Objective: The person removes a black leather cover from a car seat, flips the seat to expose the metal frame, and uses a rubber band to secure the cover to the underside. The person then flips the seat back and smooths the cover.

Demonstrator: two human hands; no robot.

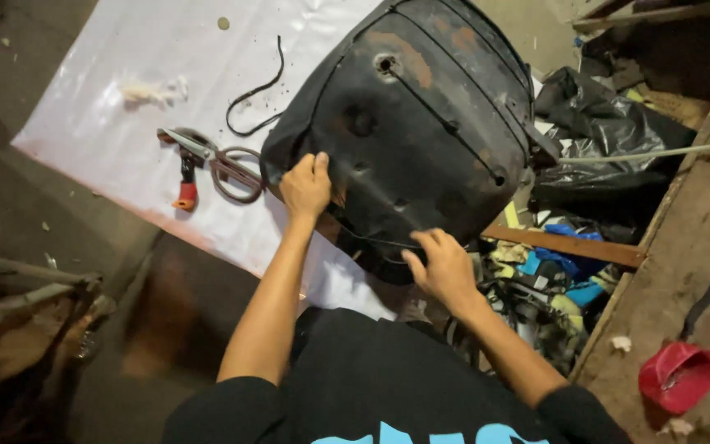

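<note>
Nearest in view: right hand point(445, 267) sits at the near edge of the seat base point(421, 123), fingers curled and pinching what looks like a thin black cord point(371, 241) running along that edge; can't confirm how firmly it's gripped. Forearm comes in from lower right, elbow bent, wrist roughly straight. Left hand point(306, 185) is further up on the left rim, fingers wrapped over the edge with the thumb on the underside face, clamped on the rim; arm nearly straight, reaching forward. The two hands are apart, on adjacent edges. The seat base lies underside up, mostly on the white sheet point(125, 99) spread on the floor, near end towards the person's lap. Judging by looks: rigid moulded shell, dark, scuffed, rust-coloured patches, so stiff and moderately heavy, not fragile; the cover material folded round the rim is soft and will give. The rim is the sensible hold, since the flat face offers no purchase beyond its small holes. Left of it lie scissors point(223, 164), a red-handled tool point(186, 185) and a loose black strip point(256, 86). Beyond on the right: a black plastic bag point(601, 123), a wooden slat point(569, 244), mixed scrap.
</note>
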